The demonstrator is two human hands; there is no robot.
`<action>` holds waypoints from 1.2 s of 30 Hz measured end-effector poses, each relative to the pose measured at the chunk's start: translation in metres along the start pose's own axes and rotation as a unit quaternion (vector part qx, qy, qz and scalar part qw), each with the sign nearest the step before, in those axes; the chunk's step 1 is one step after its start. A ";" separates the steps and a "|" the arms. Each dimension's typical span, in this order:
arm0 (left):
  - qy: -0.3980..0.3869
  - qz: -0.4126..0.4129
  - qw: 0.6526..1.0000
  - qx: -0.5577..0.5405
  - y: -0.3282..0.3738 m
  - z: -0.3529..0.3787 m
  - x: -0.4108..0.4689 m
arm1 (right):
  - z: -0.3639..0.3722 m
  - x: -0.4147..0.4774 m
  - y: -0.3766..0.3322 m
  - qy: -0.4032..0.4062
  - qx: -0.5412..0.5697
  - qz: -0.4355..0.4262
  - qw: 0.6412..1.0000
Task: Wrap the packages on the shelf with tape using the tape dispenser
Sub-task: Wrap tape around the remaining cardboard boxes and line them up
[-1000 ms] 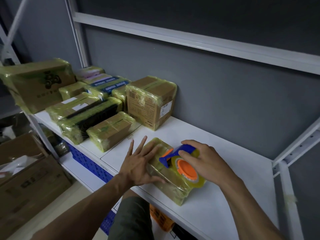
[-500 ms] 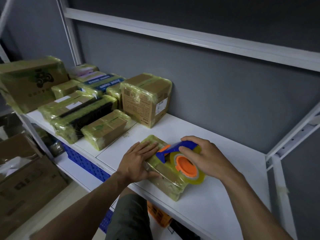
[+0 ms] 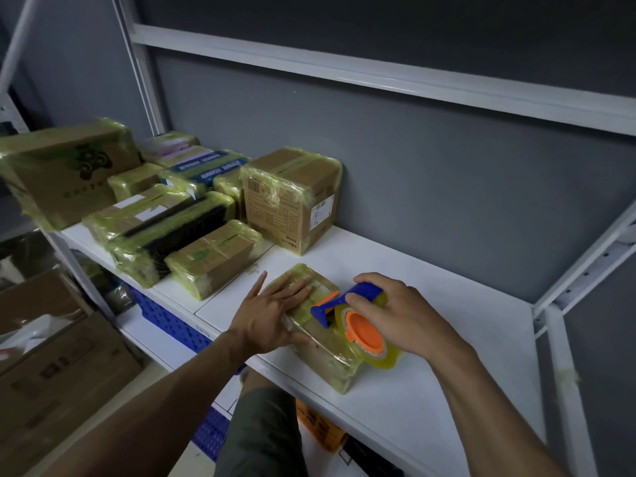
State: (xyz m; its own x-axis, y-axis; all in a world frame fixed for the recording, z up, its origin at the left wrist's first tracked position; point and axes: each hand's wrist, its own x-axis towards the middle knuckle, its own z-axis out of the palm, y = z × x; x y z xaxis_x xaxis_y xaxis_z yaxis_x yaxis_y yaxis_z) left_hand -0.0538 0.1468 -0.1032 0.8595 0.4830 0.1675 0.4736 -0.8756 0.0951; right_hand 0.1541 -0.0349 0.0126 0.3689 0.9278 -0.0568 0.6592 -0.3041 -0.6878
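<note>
A flat package (image 3: 330, 359) wrapped in yellowish clear tape lies on the white shelf (image 3: 447, 346) near its front edge. My left hand (image 3: 272, 315) presses flat on the package's left end, fingers straight and spread. My right hand (image 3: 395, 315) grips a tape dispenser (image 3: 358, 315) with a blue handle and an orange hub, holding a roll of clear tape. The dispenser rests on top of the package, its blue blade end pointing left toward my left hand.
Several taped cardboard packages (image 3: 213, 259) crowd the shelf's left half, with a taller taped box (image 3: 292, 197) against the grey back wall. White frame uprights (image 3: 564, 370) stand at the right. Blue crates (image 3: 165, 315) sit on the lower shelf, and cardboard boxes (image 3: 58, 366) on the floor.
My left hand slid along the package top and its fingers spread apart again. The dispenser stayed on the package in my right hand's grip. The camera shifted slightly.
</note>
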 end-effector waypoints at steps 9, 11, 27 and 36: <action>0.021 -0.013 0.997 -0.075 0.021 0.006 -0.002 | 0.001 0.002 0.000 -0.005 0.032 0.004 0.999; 0.013 -0.014 0.998 -0.064 0.019 0.004 -0.001 | -0.002 0.001 0.000 -0.002 0.028 0.004 1.000; 0.002 -0.001 0.998 -0.056 0.012 0.000 0.004 | -0.018 -0.036 0.022 0.009 0.023 0.012 1.000; -0.001 0.030 0.997 -0.067 0.039 0.001 -0.004 | -0.011 -0.037 0.024 0.013 0.032 0.000 0.999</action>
State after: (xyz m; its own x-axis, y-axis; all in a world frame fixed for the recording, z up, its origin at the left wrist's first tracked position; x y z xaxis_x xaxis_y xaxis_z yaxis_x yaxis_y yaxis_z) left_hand -0.0388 0.1111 -0.1007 0.8864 0.4290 0.1742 0.3910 -0.8951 0.2144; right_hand 0.1636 -0.0790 0.0061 0.3865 0.9215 -0.0380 0.6159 -0.2886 -0.7331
